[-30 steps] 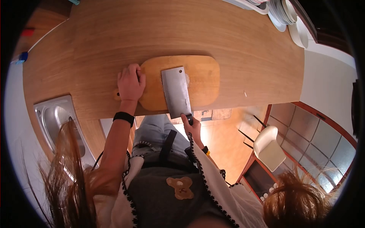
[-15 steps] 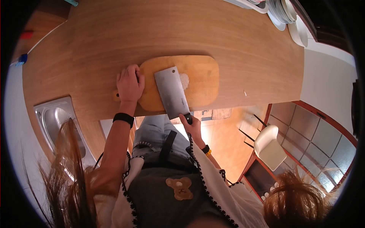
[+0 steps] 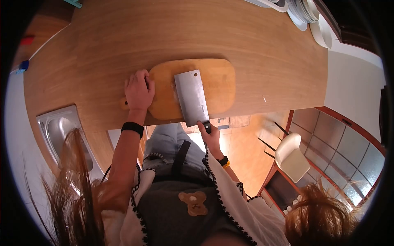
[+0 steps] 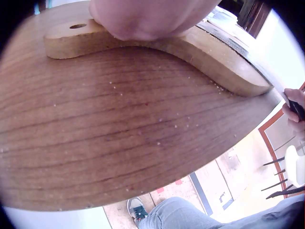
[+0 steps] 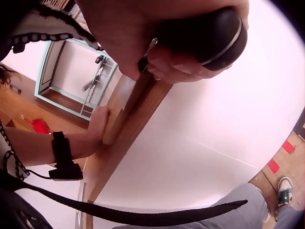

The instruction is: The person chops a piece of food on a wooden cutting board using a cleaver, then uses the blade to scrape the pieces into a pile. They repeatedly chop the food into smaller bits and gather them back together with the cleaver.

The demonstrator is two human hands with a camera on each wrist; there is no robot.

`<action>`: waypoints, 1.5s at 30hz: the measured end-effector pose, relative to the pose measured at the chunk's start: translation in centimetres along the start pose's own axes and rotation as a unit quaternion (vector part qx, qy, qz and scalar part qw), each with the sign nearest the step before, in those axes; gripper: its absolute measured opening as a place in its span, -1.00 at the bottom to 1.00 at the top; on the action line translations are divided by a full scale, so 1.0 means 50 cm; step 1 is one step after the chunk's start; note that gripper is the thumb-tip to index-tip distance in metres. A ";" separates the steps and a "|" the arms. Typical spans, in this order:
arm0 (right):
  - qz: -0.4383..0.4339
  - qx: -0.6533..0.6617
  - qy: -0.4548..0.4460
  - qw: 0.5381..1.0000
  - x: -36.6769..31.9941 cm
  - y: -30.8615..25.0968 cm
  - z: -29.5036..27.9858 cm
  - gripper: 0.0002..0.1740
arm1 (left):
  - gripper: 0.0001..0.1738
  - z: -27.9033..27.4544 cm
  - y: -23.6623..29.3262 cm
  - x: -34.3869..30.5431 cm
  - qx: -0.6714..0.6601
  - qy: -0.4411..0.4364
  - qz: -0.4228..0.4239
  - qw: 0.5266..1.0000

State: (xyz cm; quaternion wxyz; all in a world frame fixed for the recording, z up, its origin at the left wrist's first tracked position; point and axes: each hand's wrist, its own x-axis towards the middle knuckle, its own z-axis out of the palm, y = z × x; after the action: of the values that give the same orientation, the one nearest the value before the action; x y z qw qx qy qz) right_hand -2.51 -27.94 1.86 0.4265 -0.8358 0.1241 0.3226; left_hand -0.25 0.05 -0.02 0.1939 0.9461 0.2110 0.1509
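In the head view a wooden cutting board (image 3: 219,88) lies on the counter, its handle pointing left. My left hand (image 3: 139,90) grips the board's handle end with curled fingers; in the left wrist view that hand (image 4: 152,16) sits over the neck beside the handle hole. My right hand (image 3: 211,137) holds a cleaver (image 3: 191,96) by its black handle (image 5: 205,40), below the counter's front edge. The broad blade lies nearly flat over the middle of the board, tip end away from me. A faint whitish smear shows along its left edge; the rest there is hidden under the blade.
A steel sink (image 3: 61,127) is set in the counter at the left. Stacked plates (image 3: 301,14) and a white bowl (image 3: 321,35) stand at the far right. Small white crumbs dot the wood (image 4: 159,129) before the board. A white chair (image 3: 291,158) stands at the right.
The cleaver blade swung left, uncovering a small white minced pile, then back right over it. My left hand has stayed on the board.
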 end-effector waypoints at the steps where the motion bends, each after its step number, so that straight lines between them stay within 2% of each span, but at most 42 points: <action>1: 0.014 -0.008 0.005 1.000 0.001 0.004 -0.001 -0.57 | -0.85 0.001 0.001 0.000 -0.009 0.002 -0.003 1.000; 4: 0.020 0.048 0.005 0.999 -0.007 0.002 -0.005 -0.54 | -0.85 0.003 0.005 0.007 -0.018 0.009 -0.001 1.000; 12: 0.032 0.023 0.023 0.999 0.002 0.024 -0.010 -0.51 | -0.86 0.001 0.007 0.003 -0.018 0.006 -0.001 1.000; 14: 0.026 0.072 0.026 0.997 0.002 0.025 -0.007 -0.50 | -0.87 0.002 0.000 0.003 -0.021 0.006 0.001 1.000; 18: 0.026 0.040 0.035 0.998 0.013 0.031 -0.007 -0.50 | -0.87 0.006 -0.004 0.005 -0.025 -0.002 -0.007 1.000; 22: 0.042 0.094 0.025 0.994 0.008 0.043 -0.006 -0.51 | -0.87 0.002 -0.005 0.000 -0.021 0.003 0.001 1.000; 26: 0.028 0.071 0.032 0.997 0.018 0.046 -0.007 -0.51 | -0.87 -0.003 -0.002 0.002 -0.010 -0.001 -0.004 1.000; 28: -0.005 0.072 0.043 0.996 0.013 0.032 -0.011 -0.54 | -0.87 0.002 -0.003 0.005 -0.008 0.000 0.000 1.000; 30: 0.088 0.218 0.000 0.972 -0.010 0.020 -0.025 -0.58 | -0.86 -0.001 -0.005 0.001 0.001 -0.004 -0.002 1.000; 31: 0.079 0.257 0.002 0.963 -0.015 0.021 -0.028 -0.62 | -0.86 -0.003 -0.001 0.002 -0.006 -0.006 -0.006 1.000; 34: 0.102 0.243 0.042 0.964 -0.027 0.005 -0.028 -0.62 | -0.85 0.003 -0.001 0.003 -0.019 -0.002 -0.006 1.000; 36: 0.080 0.210 0.053 0.973 -0.021 0.025 -0.017 -0.63 | -0.85 0.003 -0.003 0.004 -0.021 0.005 0.000 1.000; 38: -0.005 0.061 0.028 0.998 -0.027 0.006 -0.005 -0.64 | -0.85 0.002 -0.002 0.006 -0.017 -0.002 0.001 1.000; 40: -0.036 0.032 0.026 0.999 -0.026 0.007 0.023 -0.61 | -0.85 0.003 -0.001 0.005 -0.021 0.000 0.000 1.000; 43: -0.027 0.005 0.008 1.000 -0.026 -0.005 0.038 -0.58 | -0.85 0.004 -0.001 0.004 -0.019 0.001 -0.002 1.000; 45: -0.019 -0.003 0.026 0.999 -0.030 -0.018 0.039 -0.56 | -0.85 0.005 -0.003 0.005 -0.016 0.001 -0.001 1.000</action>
State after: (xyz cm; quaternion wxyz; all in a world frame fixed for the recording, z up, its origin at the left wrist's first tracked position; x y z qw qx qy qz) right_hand -4.04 -25.94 2.56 0.4264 -0.8478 0.1179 0.2925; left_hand 0.04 0.21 -0.26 0.2089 0.9425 0.2101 0.1545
